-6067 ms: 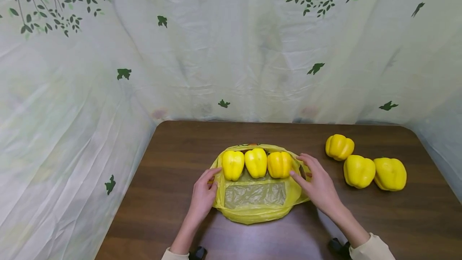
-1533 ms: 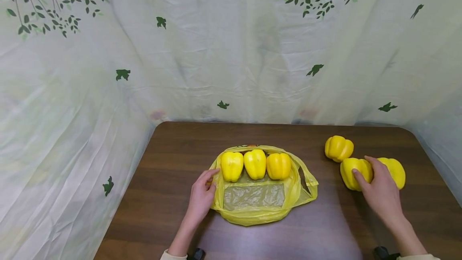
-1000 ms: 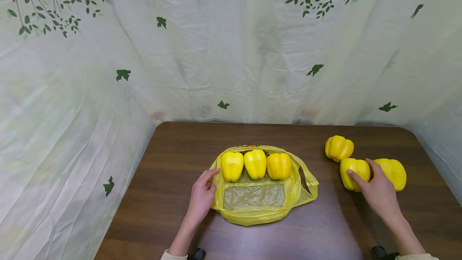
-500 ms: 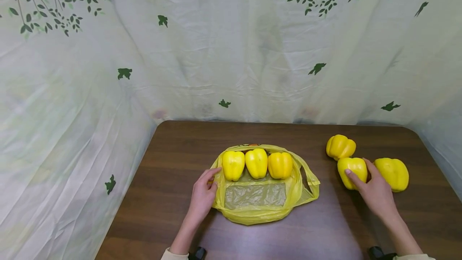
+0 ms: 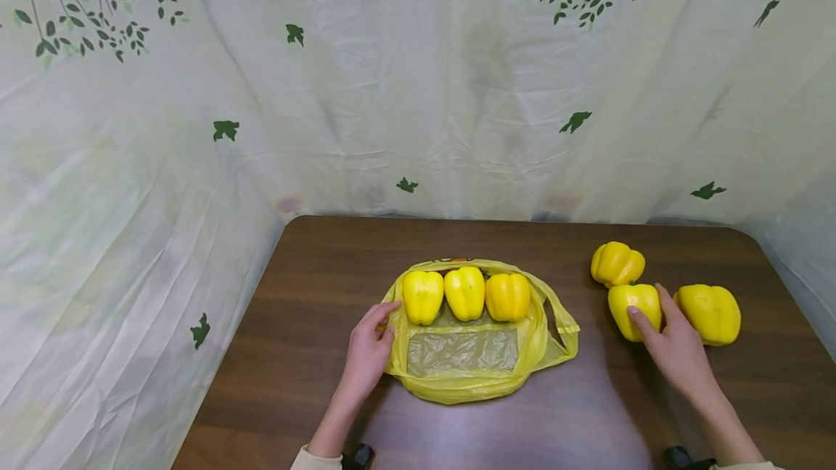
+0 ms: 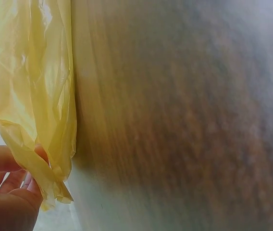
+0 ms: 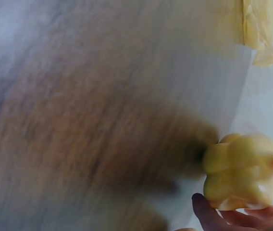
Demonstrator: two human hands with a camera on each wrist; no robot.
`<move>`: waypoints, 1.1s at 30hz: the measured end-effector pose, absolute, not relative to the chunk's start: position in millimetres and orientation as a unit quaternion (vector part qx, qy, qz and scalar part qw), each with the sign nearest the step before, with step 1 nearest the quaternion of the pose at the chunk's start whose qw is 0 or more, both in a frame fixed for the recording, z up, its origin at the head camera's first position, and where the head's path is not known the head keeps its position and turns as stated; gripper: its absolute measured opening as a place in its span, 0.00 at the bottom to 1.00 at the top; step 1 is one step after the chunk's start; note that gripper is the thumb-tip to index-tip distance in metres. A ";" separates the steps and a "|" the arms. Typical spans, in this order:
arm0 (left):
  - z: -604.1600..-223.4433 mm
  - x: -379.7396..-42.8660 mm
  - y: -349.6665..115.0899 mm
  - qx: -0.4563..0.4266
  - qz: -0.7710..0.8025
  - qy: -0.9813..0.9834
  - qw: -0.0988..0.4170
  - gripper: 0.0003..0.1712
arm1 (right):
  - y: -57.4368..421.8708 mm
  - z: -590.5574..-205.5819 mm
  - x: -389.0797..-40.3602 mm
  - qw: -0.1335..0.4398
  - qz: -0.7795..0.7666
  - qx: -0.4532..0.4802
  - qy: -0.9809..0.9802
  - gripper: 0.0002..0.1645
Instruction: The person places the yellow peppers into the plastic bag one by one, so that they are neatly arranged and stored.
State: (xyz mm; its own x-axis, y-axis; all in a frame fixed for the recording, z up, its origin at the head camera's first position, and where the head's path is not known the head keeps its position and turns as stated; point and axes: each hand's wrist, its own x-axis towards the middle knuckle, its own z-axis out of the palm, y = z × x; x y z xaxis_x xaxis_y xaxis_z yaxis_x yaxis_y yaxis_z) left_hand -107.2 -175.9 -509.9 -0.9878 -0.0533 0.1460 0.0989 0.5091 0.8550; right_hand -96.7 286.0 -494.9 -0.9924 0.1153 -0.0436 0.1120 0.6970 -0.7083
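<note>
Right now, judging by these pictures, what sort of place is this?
Probably a curtained-off recording or practice corner: pale leaf-printed cloth hangs behind and beside a brown wood-grain table, which bears a yellow bag and yellow peppers.

On the table [image 5: 313,274], near its middle, lies a bag [image 5: 457,387]. Three peppers [image 5: 464,294] sit side by side in the rear part of it. The left hand [image 5: 369,343] is at the bag's left edge. Well to the right, the right hand [image 5: 679,347] is around a front pepper [image 5: 633,310], between a back pepper [image 5: 617,264] just behind and a far-right pepper [image 5: 712,315]. A curtain [image 5: 431,107] hangs behind the table.
</note>
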 end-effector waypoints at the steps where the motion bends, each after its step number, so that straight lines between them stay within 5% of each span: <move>1: -509.7 -107.2 -175.8 -0.013 -0.496 -0.865 0.076 0.25 | 285.7 -494.6 -96.8 0.002 0.387 -0.057 -0.920 0.47; 33: -507.1 -104.9 -175.5 -0.014 -0.500 -0.862 0.079 0.25 | 288.0 -482.1 -95.4 -0.019 0.385 -0.043 -0.922 0.49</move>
State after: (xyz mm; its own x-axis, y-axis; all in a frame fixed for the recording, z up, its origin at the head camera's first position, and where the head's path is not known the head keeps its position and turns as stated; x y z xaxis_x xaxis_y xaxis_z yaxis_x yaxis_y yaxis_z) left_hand -104.9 -175.5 -507.1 -0.9870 -0.0555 0.1508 0.1034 0.4986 0.8606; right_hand -95.4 288.0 -482.1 -0.9956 0.0644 -0.0684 0.0939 0.7002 -0.7078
